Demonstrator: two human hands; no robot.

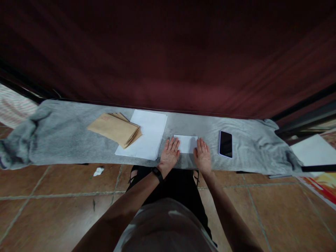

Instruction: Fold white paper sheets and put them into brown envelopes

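A small folded white paper [186, 142] lies flat on the grey cloth [65, 140] that covers the narrow table. My left hand [170, 154] rests palm down on its left edge, fingers spread. On the paper's right edge sits my right hand [202, 155], also flat and open. Neither hand grips anything. A black band is on my left wrist.
A stack of white sheets [147, 134] lies left of my hands, with several brown envelopes [115, 129] fanned over its left side. A dark phone [225, 144] lies to the right. A dark red curtain hangs behind. A paper scrap [98, 171] lies on the tiled floor.
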